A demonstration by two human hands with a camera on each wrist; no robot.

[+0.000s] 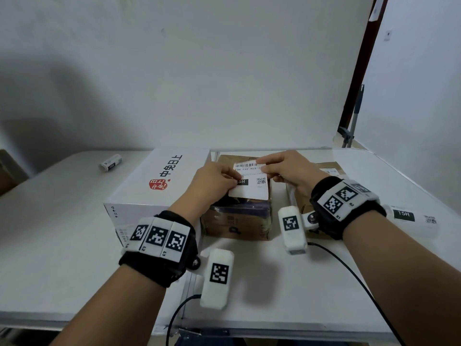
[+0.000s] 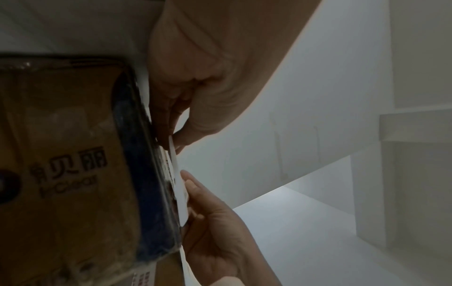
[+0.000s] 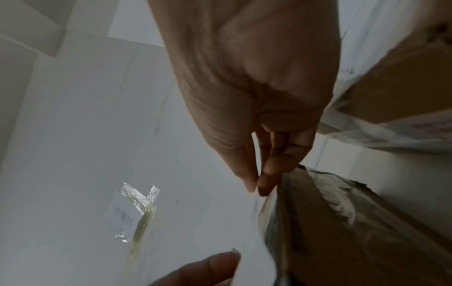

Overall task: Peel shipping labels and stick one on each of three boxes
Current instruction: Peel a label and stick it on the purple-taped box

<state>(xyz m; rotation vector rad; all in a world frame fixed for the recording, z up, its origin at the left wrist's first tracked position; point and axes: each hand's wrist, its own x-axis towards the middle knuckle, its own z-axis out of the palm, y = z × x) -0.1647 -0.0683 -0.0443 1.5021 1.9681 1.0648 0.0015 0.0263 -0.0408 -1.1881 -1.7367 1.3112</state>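
Observation:
A white shipping label with a barcode and a QR code lies over the top of the middle brown cardboard box. My left hand pinches its left edge, and my right hand pinches its far right corner. In the left wrist view the label shows edge-on, slightly off the box, between the left hand and the right hand. In the right wrist view the right hand's thumb and finger meet at the box edge. A white printed box stands left. A third brown box is mostly hidden behind my right wrist.
A roll of labels lies at the back left of the white table. A label strip marked 15H lies right of my right wrist. Cables run off the front edge. A wall stands close behind the boxes.

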